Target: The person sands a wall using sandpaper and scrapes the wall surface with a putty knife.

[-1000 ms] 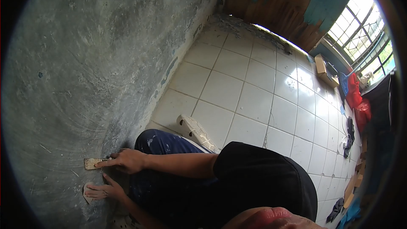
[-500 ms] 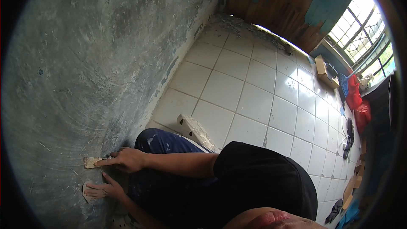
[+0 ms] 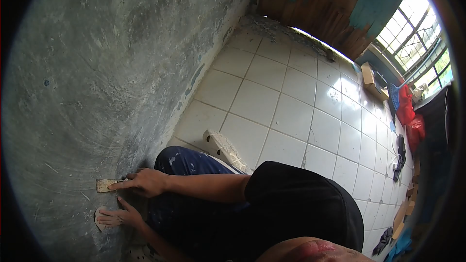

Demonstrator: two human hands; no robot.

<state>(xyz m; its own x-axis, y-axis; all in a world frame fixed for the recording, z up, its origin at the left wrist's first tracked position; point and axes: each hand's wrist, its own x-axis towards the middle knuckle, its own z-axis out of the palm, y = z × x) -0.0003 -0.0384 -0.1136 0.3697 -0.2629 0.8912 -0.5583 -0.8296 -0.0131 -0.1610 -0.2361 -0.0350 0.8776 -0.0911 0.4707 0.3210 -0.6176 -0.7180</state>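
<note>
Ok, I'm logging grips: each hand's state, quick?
Left hand: fingers extended over a pale flat piece; grip cannot be told.
Right hand: closed, holding a scraper.

A paint-spotted navy trouser knee [image 3: 171, 161] hems in the bare right hand [image 3: 149, 183], while the mottled grey wall [image 3: 97, 92] ahead lies open.

White tiles [image 3: 286, 111] are covering the floor and reflecting window light. A wooden panel [image 3: 335, 0] is shedding teal paint at the far end. A barred window [image 3: 412, 24] is admitting daylight. Below it, a cardboard box [image 3: 373, 82] is standing near a red bag [image 3: 411, 116]. Dark cloth [image 3: 400, 159] is lying on the floor.
</note>
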